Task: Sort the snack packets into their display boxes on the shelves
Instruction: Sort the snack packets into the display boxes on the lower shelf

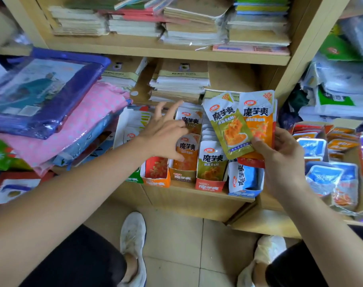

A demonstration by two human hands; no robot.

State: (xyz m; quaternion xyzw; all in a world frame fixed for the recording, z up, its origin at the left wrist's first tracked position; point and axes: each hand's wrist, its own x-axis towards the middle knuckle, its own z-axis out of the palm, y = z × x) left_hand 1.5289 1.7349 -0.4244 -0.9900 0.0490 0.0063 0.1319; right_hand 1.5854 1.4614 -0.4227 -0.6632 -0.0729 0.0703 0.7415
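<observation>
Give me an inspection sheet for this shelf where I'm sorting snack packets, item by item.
Surface: pale wooden shelf carrying a row of open cardboard display boxes.
Job's things: green foil snack packet and orange foil snack packet fanned in one hand; brown-fronted box of orange packets, red-fronted box of green packets and blue box below.
Clutter: purple plastic pouch, pink dotted bundle, stacked paper notebooks.
Grippers: right hand pinches both packets; left hand open, fingers spread over the orange packets' box.
Cables: nothing seen.
Surroundings: tiled floor, white shoes, loose blue packets at right.
</observation>
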